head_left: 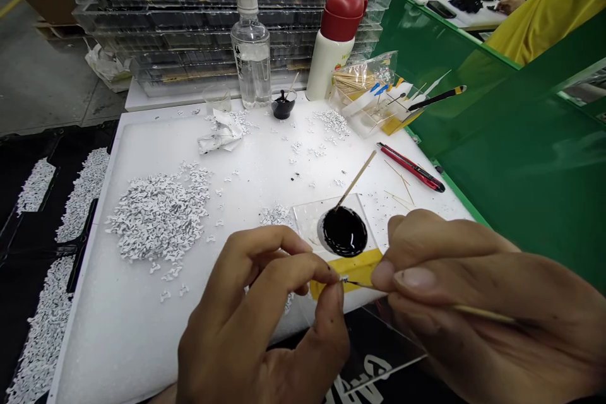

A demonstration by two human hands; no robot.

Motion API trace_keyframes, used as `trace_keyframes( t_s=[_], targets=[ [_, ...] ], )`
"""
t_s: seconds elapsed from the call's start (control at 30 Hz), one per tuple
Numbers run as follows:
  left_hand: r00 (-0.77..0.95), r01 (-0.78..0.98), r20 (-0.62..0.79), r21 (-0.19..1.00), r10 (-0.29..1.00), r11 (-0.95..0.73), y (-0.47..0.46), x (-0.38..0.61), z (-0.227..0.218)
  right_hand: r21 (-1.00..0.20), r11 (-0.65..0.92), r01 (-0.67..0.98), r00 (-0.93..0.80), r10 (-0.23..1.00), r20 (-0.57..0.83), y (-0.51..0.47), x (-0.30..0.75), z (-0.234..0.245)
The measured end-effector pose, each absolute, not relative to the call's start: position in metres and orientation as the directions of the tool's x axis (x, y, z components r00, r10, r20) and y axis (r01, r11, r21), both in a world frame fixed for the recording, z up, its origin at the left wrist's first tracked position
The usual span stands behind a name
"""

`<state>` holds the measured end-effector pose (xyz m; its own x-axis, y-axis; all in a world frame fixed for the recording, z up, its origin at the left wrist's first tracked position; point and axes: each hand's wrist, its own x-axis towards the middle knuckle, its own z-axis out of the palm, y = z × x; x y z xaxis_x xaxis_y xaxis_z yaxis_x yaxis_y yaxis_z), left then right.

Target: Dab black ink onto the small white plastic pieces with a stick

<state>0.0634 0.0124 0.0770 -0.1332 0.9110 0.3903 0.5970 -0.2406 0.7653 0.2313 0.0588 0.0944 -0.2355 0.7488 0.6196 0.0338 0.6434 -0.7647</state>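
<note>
My left hand (265, 322) pinches a tiny white part (343, 279) between thumb and forefinger at the near edge of the white foam board (142, 315). My right hand (483, 309) grips a thin wooden stick (478, 312) whose dark tip touches that part. Just beyond the hands sits a round pool of black paint (344, 231) on a clear plate with yellow tape (360, 265), and a second stick (356, 180) leans in it. A large heap of small white parts (158, 214) lies to the left.
At the back stand a water bottle (250, 50), a white flask with a red cap (337, 38), a small black cup (283, 104), stacked clear trays (142, 6) and a box of sticks (364, 91). A red utility knife (411, 167) lies right. Green divider (521, 158); another person in yellow (553, 6).
</note>
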Motion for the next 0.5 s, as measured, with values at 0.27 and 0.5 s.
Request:
trace_keyframes(
  t_s=[0.27, 0.5],
  targets=[
    [-0.121, 0.595, 0.392, 0.764, 0.912, -0.249, 0.0108, 0.0623, 0.0779, -0.764, 0.642, 0.066, -0.262, 0.75, 0.608, 0.0595, 0.2334, 0.0942],
    [-0.113, 0.598, 0.391, 0.761, 0.913, -0.252, 0.0139, 0.0629, 0.0776, -0.774, 0.628, 0.079, -0.276, 0.76, 0.589, 0.0564, 0.2359, 0.0912]
  ],
)
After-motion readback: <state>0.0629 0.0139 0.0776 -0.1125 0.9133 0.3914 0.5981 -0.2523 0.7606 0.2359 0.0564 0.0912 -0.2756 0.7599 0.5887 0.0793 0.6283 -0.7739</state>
